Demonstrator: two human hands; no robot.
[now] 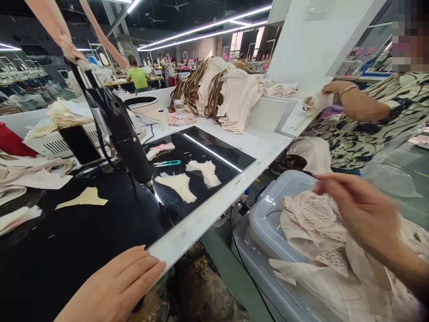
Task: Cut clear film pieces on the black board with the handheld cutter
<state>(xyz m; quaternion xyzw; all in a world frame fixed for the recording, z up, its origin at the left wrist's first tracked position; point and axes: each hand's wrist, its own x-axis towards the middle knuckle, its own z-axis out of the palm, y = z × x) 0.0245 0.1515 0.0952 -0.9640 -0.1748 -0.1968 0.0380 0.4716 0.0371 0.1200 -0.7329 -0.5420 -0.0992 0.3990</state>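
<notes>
L hand (117, 281) is palm-down on the near edge of our bench (191, 232), fingers straight and tog., grip flat, nothing visible in it. R hand (365, 214) is over the clear plastic tub (264, 214) to our right, fingers curled, tips near thumb, so grip is narrow; it's blurred, can't tell if it's holding or touching anything.

Beige fabric pieces (308, 212), some w/ a perforated pattern, are piled in the tub right below/behind R hand; a few lie over the tub rim.

On the bench: glossy black mat (67, 250). Black handheld tool (124, 134) hangs tilted above it, metal tip down, tied to a peach fabric strap (50, 22). Right of the tip we've got a cream cutout (179, 184), w/ teal thread snips (167, 163) just behind and a whitish fabric piece (204, 172) beside. 2nd yellowish cutout (82, 198) is on the left side of the mat. Dark phone-like slab (80, 145) leans on a white vented box (50, 147).

Far side: big fabric stack (234, 89) w/ brown straps, glass jar (179, 106) nearby. Co-worker (375, 116) at right holds beige fabric.
</notes>
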